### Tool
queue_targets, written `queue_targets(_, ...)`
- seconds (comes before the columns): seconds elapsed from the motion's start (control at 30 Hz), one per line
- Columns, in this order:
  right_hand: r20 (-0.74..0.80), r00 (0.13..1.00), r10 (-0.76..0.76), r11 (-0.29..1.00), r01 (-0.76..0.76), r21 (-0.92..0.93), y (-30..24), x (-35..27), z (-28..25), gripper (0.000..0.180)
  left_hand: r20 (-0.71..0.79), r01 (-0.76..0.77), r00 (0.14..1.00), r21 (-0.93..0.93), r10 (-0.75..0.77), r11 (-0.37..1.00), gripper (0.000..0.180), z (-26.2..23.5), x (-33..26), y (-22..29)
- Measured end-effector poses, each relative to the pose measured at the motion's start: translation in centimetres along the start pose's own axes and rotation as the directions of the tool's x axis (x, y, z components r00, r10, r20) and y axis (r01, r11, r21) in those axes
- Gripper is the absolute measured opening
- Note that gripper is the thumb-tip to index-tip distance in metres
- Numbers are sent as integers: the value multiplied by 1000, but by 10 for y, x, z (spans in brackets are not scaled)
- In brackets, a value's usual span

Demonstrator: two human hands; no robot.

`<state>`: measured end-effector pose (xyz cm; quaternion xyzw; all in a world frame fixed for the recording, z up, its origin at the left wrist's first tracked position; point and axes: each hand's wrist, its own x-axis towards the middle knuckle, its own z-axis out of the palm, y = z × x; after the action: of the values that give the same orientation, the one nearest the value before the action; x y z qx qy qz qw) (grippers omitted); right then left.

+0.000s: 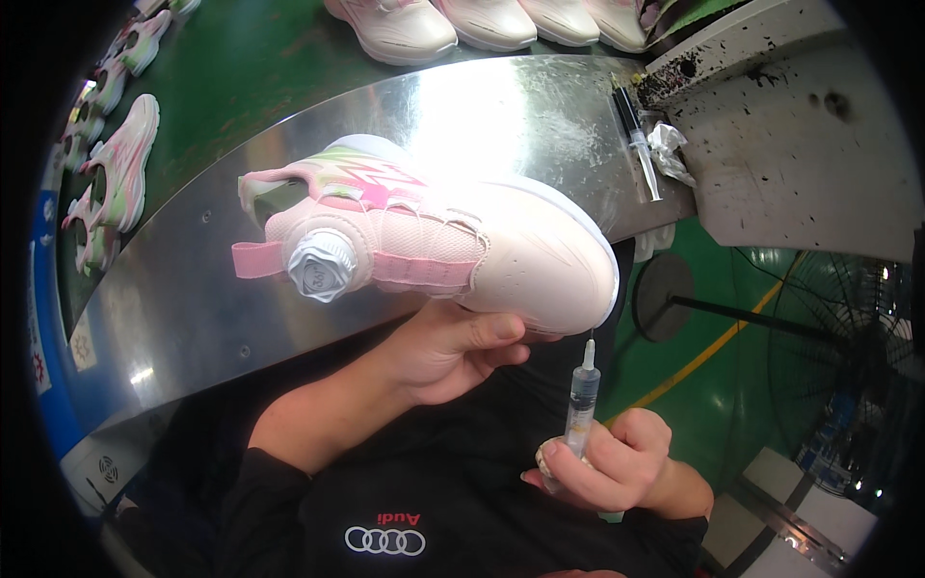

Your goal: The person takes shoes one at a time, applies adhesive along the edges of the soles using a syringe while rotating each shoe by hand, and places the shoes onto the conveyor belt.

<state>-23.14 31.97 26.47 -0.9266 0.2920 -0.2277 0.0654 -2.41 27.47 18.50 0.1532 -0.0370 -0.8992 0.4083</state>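
Head view: left hand (453, 352) gripped the pink-white sneaker (434, 236) from below, holding it above the near edge of the steel table (183, 318), its long axis running left to right, toe toward the right. Right hand (607, 462) was closed around a syringe (582, 405), tip pointing up, just under the toe sole, not quite touching. Right hand was nearer the toe.

We see the far shoes (482, 24) cut off by the top edge; our left hand's fingers (482, 337) vanish beneath the sneaker (434, 231).
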Motion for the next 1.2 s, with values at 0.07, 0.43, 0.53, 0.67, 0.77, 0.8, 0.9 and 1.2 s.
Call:
queue_targets(0.07, -2, 1000, -5, 1000, 5, -6, 1, 1, 0, 22, -1, 8, 1000, 14, -8, 1000, 36, 0, 0, 0)
queue_targets(0.43, 35, 999, -1, 984, -5, 180, 5, 3, -11, 22, 61, 8, 998, -13, -8, 1000, 39, -5, -1, 0)
queue_targets(0.53, -80, 991, 104, 880, -55, 472, 12, -2, -27, 31, 107, 19, 994, -23, -17, 1000, 41, -25, -3, -6)
queue_targets(0.67, -70, 992, 106, 642, -15, 767, 29, -23, -32, 53, 109, -10, 994, -81, 18, 997, 47, -29, -8, -13)
queue_targets(0.77, -82, 983, 166, 538, -21, 843, 29, -28, -28, 53, 108, -21, 994, -110, 33, 994, 52, -26, -8, -13)
queue_targets(0.8, -86, 977, 195, 473, -17, 881, 29, -28, -28, 53, 108, -23, 994, -116, 36, 993, 54, -26, -7, -12)
queue_targets(0.9, -88, 981, 171, 432, 5, 902, 32, -29, -26, 52, 105, -25, 994, -127, 39, 992, 60, -26, -7, -13)
queue_targets(1.2, -63, 990, 123, 426, 5, 905, 36, -24, -21, 52, 61, -73, 995, -42, 75, 996, 51, -26, -8, -14)
